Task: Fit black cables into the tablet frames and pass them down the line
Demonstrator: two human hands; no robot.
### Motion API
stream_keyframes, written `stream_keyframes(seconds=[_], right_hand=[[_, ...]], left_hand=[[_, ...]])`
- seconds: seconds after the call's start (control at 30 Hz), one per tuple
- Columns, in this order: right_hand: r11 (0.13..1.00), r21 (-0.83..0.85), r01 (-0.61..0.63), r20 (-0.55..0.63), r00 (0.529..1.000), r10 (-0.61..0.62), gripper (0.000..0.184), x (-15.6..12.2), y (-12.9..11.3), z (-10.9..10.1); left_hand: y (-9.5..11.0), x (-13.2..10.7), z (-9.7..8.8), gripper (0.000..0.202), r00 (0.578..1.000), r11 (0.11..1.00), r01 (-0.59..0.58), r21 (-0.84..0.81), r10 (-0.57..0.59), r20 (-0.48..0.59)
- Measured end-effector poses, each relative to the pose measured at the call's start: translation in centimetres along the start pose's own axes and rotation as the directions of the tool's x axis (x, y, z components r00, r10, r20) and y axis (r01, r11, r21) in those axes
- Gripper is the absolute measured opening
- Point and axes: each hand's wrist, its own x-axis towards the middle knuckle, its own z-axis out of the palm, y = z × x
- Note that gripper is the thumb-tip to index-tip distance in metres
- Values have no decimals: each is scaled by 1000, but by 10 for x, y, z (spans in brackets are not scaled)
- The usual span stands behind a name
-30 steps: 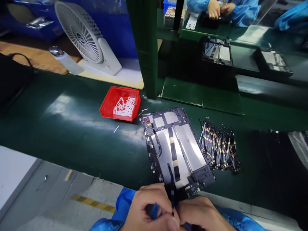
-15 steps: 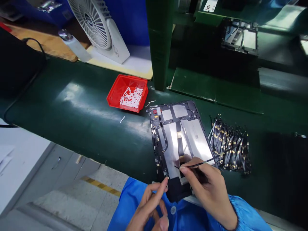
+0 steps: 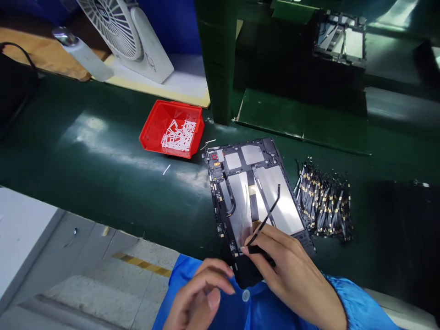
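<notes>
A black tablet frame [image 3: 240, 201] with silver metal plates lies flat on the green bench, a black flex strip running up its middle. My right hand [image 3: 292, 270] pinches a thin black flex cable [image 3: 266, 217] over the frame's lower part, its bent tip pointing up. Just left of that hand, my left hand [image 3: 201, 293] hangs loosely curled, holding nothing, with its fingertips close to a black pad [image 3: 247, 272] at the frame's lower end. A pile of similar black cables with gold bands [image 3: 323, 201] lies right of the frame.
A red plastic bin [image 3: 151, 133] holding white strips stands left of the frame, with a loose white strip [image 3: 167, 169] on the bench. A green post [image 3: 216, 59] rises behind. Another tablet frame [image 3: 338, 39] sits on a dark shelf beyond. A white fan [image 3: 110, 23] stands farther back.
The thin black cable has swung from pointing right to pointing up. My left hand has moved left, away from the frame's lower edge. The view has shifted slightly.
</notes>
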Motion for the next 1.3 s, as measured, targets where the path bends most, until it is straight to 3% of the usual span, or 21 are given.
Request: stream_keyframes(seconds=[0.1,0.27,0.47,0.67,0.93,1.3], right_hand=[[995,-70,-68,28,997,70,12,3,-5,0],[984,-125,-128,33,991,133,13,6,-12,0],[978,-185,-101,26,994,108,9,3,-11,4],[982,-171,-79,-11,997,79,10,2,-12,10],[982,-167,-86,-93,993,71,8,3,-12,17],[982,-145,-118,-61,992,110,11,4,-15,15]], left_hand=[[-7,12,0,24,969,913,-157,376,216,-119],[-17,37,0,9,948,769,-246,590,318,-19],[-19,45,1,11,892,688,-370,624,451,31],[-27,46,0,13,863,657,-430,619,500,69],[-32,47,0,13,858,623,-417,662,510,60],[-26,47,0,12,888,611,-380,694,451,88]])
